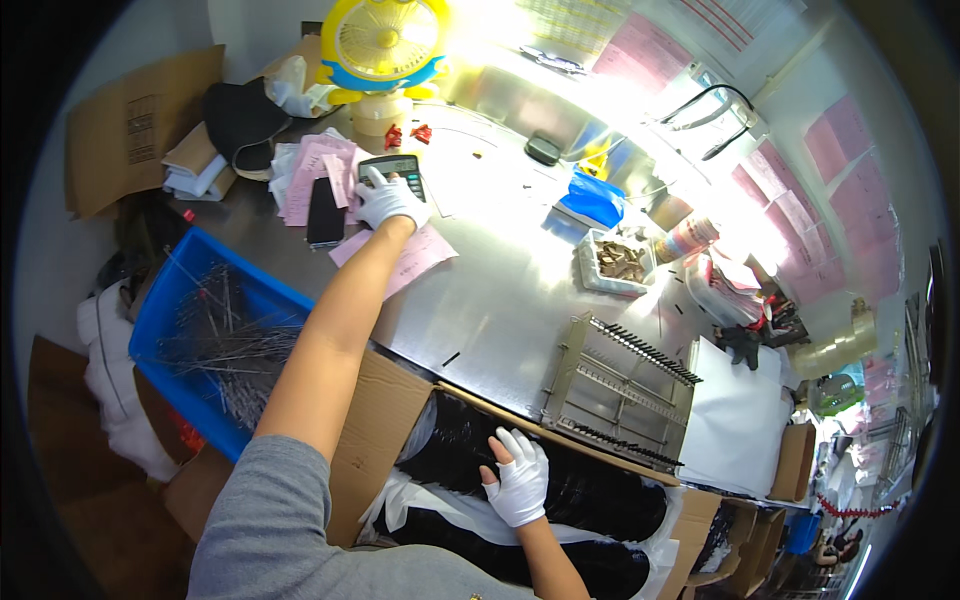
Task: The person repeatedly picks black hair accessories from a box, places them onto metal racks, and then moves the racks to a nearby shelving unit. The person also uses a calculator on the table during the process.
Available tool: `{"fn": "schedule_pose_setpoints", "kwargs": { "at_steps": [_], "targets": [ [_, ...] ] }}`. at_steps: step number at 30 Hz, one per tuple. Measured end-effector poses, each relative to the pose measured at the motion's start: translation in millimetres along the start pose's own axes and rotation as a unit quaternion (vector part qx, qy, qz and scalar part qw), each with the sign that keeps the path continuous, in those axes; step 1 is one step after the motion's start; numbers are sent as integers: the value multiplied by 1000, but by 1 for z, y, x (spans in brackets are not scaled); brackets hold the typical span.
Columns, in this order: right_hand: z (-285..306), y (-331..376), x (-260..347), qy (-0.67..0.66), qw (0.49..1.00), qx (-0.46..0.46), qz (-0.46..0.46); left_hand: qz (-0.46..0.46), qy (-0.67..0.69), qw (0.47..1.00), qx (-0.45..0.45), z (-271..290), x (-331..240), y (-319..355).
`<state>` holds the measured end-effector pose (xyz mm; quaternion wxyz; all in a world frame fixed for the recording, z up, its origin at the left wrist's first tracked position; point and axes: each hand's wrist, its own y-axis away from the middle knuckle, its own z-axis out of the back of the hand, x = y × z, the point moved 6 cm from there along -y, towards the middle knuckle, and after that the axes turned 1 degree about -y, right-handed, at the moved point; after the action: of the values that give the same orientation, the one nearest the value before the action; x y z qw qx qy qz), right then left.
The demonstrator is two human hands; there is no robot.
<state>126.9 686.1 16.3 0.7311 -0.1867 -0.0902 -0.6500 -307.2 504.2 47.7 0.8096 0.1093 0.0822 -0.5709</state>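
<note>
My left hand, in a white glove with some bare fingertips, reaches far forward onto a dark calculator. Its fingers lie over the keys, apart and gripping nothing. A black phone lies just left of that hand on pink paper slips. Another pink sheet rests partly beneath my left forearm. Near the table's front edge, my right hand, gloved in white too, is spread over black plastic-wrapped bundles in an open cardboard box. Whether it touches them I cannot tell.
A blue bin of thin metal wires stands left. On the metal table are a slotted rack, a clear tub of brown pieces, a blue plastic bag and a yellow fan. White sheets lie at right.
</note>
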Motion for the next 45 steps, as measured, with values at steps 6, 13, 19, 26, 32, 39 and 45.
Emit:
{"fn": "schedule_pose_setpoints", "kwargs": {
  "at_steps": [6, 13, 19, 26, 32, 39, 45],
  "targets": [
    [37, -25, 24, -65, 980, -160, 100, -68, 65, 985, -143, 5, 3, 0],
    [32, -128, 42, -135, 977, -144, 78, -147, 226, 928, -257, -31, 4, -32],
    [15, -112, 75, -182, 959, -159, 146, -88, 177, 979, -60, -72, 1, -160],
    [32, -115, 14, -90, 965, -239, 58, -347, 411, 842, -28, -70, -28, -45],
    [15, -179, -50, -63, 963, -216, -149, -407, 391, 813, 146, -108, -36, 96],
    [-14, -192, -83, -8, 970, -147, -194, -432, 386, 815, 1, -80, -15, 128],
    [-8, -196, -84, 7, 982, -102, -162, -422, 371, 827, -20, -74, -16, 134]
  ]
}}
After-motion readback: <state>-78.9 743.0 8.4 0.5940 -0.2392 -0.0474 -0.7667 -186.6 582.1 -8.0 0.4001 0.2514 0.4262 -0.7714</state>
